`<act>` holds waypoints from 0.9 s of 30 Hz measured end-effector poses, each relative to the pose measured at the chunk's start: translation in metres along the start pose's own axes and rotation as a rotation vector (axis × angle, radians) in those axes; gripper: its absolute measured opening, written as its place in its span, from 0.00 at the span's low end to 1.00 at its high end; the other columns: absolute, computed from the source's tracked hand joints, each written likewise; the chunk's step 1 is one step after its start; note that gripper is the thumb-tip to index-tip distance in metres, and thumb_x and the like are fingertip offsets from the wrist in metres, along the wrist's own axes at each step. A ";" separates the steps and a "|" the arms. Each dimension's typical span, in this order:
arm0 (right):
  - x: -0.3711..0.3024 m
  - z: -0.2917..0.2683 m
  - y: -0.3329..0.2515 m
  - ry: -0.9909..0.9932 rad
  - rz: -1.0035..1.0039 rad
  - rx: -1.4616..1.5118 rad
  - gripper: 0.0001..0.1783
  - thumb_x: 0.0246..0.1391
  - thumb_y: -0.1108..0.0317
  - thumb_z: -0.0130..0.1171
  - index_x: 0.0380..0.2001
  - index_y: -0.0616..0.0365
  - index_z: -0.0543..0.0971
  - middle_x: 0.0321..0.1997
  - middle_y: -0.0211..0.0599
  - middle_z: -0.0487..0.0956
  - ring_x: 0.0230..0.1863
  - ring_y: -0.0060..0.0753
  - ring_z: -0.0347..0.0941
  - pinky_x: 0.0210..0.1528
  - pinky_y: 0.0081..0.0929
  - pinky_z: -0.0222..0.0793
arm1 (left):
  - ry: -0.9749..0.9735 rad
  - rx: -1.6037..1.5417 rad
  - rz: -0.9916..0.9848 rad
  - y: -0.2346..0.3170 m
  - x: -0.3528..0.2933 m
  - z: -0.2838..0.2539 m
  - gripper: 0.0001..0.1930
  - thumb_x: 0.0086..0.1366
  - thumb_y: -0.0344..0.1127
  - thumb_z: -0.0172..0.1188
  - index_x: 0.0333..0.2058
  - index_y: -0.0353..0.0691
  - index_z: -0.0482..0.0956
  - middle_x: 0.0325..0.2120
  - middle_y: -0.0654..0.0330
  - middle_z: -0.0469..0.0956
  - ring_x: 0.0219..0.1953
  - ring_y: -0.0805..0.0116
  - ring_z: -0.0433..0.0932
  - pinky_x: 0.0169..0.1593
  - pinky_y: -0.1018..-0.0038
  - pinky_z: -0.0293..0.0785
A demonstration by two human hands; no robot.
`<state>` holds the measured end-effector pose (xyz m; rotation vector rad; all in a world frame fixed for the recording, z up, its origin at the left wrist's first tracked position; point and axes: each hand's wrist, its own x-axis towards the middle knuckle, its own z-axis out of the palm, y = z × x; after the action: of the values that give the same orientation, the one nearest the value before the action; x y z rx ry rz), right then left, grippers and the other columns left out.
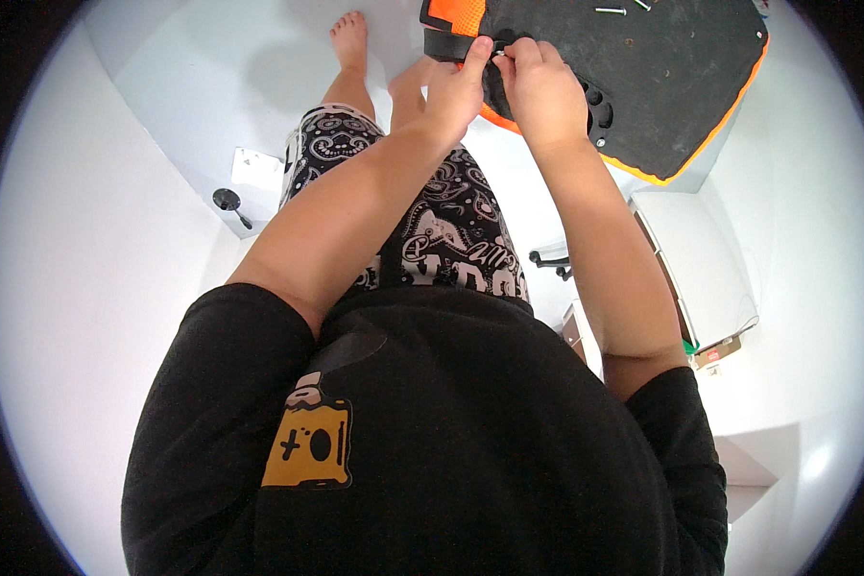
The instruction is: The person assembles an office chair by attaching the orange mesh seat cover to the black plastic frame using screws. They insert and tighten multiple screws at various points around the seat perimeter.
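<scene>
A large black pad with orange edging [662, 86], like a chair's seat cushion, lies at the upper right. Along its left edge runs a flat black bar [444, 44]. My left hand [456, 94] grips this bar, thumb on top, with the other fingers mostly hidden below. Just beside it, my right hand [545, 94] is closed in a pinch near the bar's end. Between its fingertips shows a small shiny metal piece [498, 55], too small to name surely. Partly behind my right hand is a black part with round holes [600, 111].
Two loose silver bolts, one of them a long bolt [611, 11], lie on the pad's far side. My bare foot [349, 38] rests on the floor. A black round-headed object [227, 200] and a white sheet [257, 167] are at left. White furniture [715, 259] stands at right.
</scene>
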<state>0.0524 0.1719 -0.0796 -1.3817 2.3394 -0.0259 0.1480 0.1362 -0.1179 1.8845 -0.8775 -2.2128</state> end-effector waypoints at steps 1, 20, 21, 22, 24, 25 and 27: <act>-0.001 0.001 0.002 -0.006 -0.014 -0.004 0.11 0.48 0.60 0.57 0.28 0.56 0.75 0.28 0.40 0.76 0.28 0.44 0.74 0.29 0.36 0.71 | -0.005 -0.001 0.002 -0.002 0.001 0.000 0.23 0.61 0.51 0.53 0.39 0.32 0.73 0.29 0.62 0.74 0.30 0.75 0.69 0.34 0.77 0.66; -0.019 -0.017 0.016 0.032 0.137 0.598 0.12 0.54 0.70 0.51 0.42 0.56 0.70 0.36 0.37 0.79 0.33 0.37 0.76 0.37 0.27 0.71 | -0.222 -0.132 0.078 0.001 -0.011 -0.015 0.24 0.55 0.41 0.61 0.46 0.33 0.68 0.41 0.59 0.73 0.43 0.71 0.70 0.49 0.77 0.65; -0.019 -0.019 0.015 -0.019 0.111 0.549 0.11 0.52 0.69 0.53 0.40 0.56 0.72 0.35 0.36 0.79 0.33 0.37 0.76 0.37 0.28 0.71 | -0.225 -0.135 0.080 -0.002 -0.010 -0.017 0.23 0.56 0.41 0.61 0.46 0.32 0.69 0.41 0.59 0.73 0.43 0.71 0.71 0.48 0.77 0.65; -0.018 -0.023 0.013 -0.069 0.087 0.499 0.09 0.51 0.68 0.55 0.37 0.56 0.74 0.34 0.35 0.79 0.33 0.37 0.75 0.36 0.28 0.71 | -0.226 -0.132 0.064 0.000 -0.011 -0.017 0.24 0.56 0.41 0.60 0.46 0.32 0.68 0.42 0.59 0.72 0.44 0.72 0.70 0.49 0.77 0.65; -0.015 -0.026 0.012 -0.078 -0.007 0.432 0.07 0.48 0.67 0.57 0.32 0.54 0.77 0.32 0.33 0.78 0.32 0.38 0.75 0.35 0.29 0.71 | -0.228 -0.124 0.032 0.005 -0.014 -0.018 0.24 0.58 0.42 0.59 0.48 0.32 0.67 0.43 0.59 0.72 0.44 0.72 0.70 0.49 0.77 0.64; -0.013 -0.025 0.011 -0.036 -0.079 0.416 0.06 0.46 0.67 0.58 0.29 0.53 0.78 0.31 0.33 0.78 0.32 0.38 0.75 0.34 0.30 0.71 | -0.214 -0.152 0.029 0.003 -0.013 -0.018 0.25 0.59 0.44 0.57 0.49 0.32 0.66 0.44 0.58 0.71 0.45 0.72 0.69 0.50 0.77 0.64; -0.007 -0.023 0.013 0.004 -0.180 0.366 0.04 0.44 0.67 0.59 0.27 0.52 0.79 0.29 0.33 0.77 0.31 0.38 0.74 0.34 0.31 0.71 | -0.185 -0.208 0.023 -0.005 -0.009 -0.017 0.28 0.61 0.47 0.54 0.51 0.31 0.63 0.46 0.57 0.70 0.48 0.71 0.68 0.51 0.76 0.62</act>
<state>0.0365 0.1800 -0.0589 -1.3946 2.0719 -0.4843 0.1667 0.1378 -0.1137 1.5910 -0.6579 -2.3888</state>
